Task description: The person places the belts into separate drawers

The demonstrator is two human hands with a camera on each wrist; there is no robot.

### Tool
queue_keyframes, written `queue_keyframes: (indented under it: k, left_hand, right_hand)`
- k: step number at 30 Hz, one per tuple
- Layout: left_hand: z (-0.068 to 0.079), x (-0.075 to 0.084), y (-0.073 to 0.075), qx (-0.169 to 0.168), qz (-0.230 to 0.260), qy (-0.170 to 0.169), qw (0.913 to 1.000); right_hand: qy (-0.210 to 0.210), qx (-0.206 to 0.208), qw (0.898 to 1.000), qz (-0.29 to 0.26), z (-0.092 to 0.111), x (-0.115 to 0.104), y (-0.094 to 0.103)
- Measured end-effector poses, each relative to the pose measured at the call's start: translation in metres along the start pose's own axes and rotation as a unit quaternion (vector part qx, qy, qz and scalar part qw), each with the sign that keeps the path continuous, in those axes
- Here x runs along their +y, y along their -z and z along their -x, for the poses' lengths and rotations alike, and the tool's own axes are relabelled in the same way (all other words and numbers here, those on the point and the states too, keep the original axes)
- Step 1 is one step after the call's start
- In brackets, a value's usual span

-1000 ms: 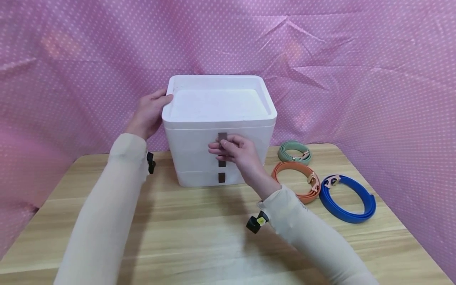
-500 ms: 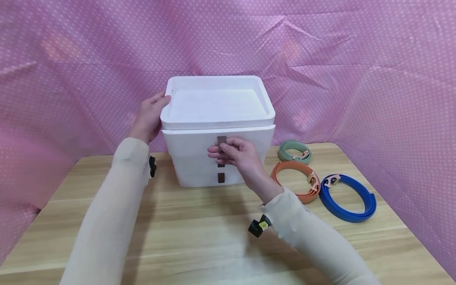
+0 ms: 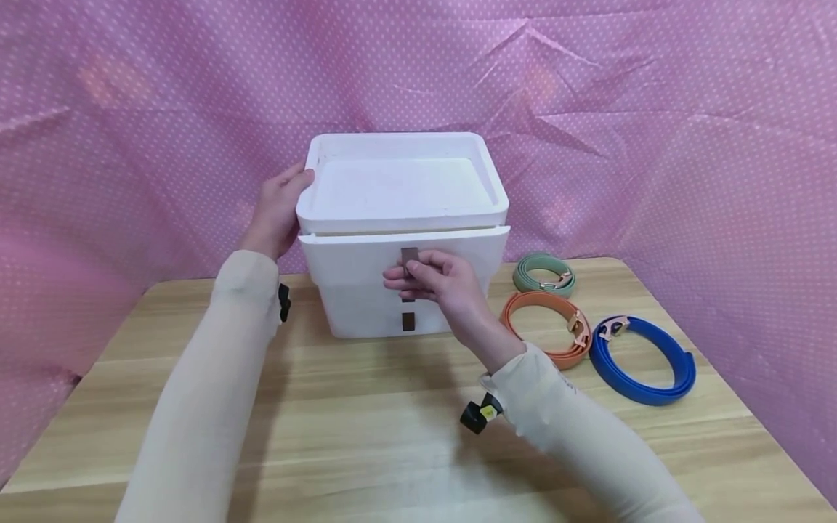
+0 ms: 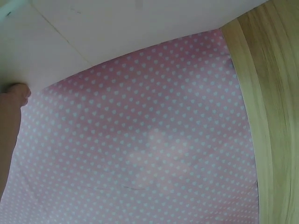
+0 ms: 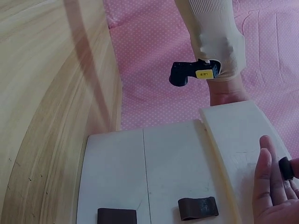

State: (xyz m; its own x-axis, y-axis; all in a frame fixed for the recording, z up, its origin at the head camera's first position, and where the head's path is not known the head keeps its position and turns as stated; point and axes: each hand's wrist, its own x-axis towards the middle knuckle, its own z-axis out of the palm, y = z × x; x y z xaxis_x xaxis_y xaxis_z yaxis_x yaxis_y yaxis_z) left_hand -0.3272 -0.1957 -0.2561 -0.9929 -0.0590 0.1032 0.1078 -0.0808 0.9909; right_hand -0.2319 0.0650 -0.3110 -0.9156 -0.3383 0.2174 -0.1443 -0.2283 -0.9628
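A white drawer box (image 3: 402, 189) with a shallow tray-like top stands at the back of the table. Its top drawer (image 3: 353, 256) sticks out a little, leaving a narrow gap under the top rim. Between thumb and fingers, my right hand (image 3: 451, 287) pinches that drawer's dark brown pull tab (image 3: 410, 256). My left hand (image 3: 277, 207) grips the upper left side of the box, thumb over the rim; most of its fingers are hidden behind the side. In the right wrist view, the middle tab (image 5: 198, 208) and bottom tab (image 5: 117, 216) show on the drawers below.
Three coiled belts lie on the wooden table (image 3: 366, 436) right of the box: a green belt (image 3: 524, 277), an orange belt (image 3: 514, 309) and a blue belt (image 3: 611, 374). A pink dotted cloth (image 3: 654, 145) hangs behind and at both sides.
The top drawer, flush with the box a second ago, has slid out slightly toward me with my right hand on its tab. My left hand stays at the box's side.
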Motion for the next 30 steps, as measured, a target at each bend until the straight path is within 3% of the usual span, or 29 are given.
queue_keyframes:
  k: [10, 22, 30]
  left_hand:
    - [0.0034, 0.0017, 0.0047, 0.010, -0.023, 0.000, 0.9997]
    - [-0.0011, 0.0035, 0.0050, -0.007, 0.018, -0.021, 0.9996]
    - [-0.0018, 0.0025, 0.0033, -0.006, 0.006, -0.009, 0.9999]
  right_hand:
    - [-0.003, 0.002, 1.000, -0.011, 0.0019, 0.0017, -0.0029]
    - [0.025, -0.001, 1.000, -0.003, 0.0024, 0.0022, -0.0030]
    - [0.016, 0.001, 1.000, 0.005, 0.0055, 0.0022, -0.0015]
